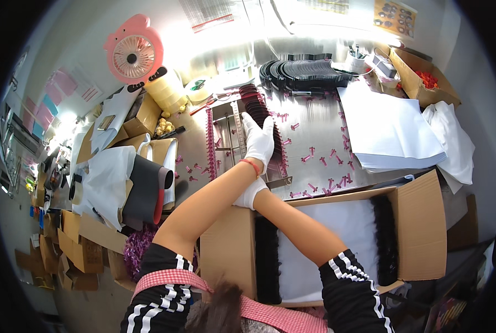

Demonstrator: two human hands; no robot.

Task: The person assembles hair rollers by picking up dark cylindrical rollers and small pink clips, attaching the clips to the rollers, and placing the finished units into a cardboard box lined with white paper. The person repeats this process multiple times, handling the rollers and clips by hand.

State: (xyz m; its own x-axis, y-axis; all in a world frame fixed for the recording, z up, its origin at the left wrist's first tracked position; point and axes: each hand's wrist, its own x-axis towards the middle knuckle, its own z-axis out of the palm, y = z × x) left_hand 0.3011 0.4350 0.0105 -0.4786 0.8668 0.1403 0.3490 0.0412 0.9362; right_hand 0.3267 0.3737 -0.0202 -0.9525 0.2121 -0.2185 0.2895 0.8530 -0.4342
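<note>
My left hand (258, 140), in a white glove, reaches across to a row of thin dark strips (252, 99) in a metal rack. Its thumb and fingers sit on either side of the row and grip it. My right hand (252, 194), also gloved in white, is at the rack's near end, below my left wrist. That forearm hides most of its fingers. Pink pegs (209, 139) line the rack's left side, and more run along its right side. A pale ruler-like bar (238, 129) lies lengthwise inside the rack.
Loose pink pegs (331, 183) are scattered on the metal table. Behind stands a stack of black curved pieces (306, 75). White sheets (389, 125) lie at the right. An open carton (420, 233) with black fringed goods stands in front. A pink fan (134, 53) is at the back left.
</note>
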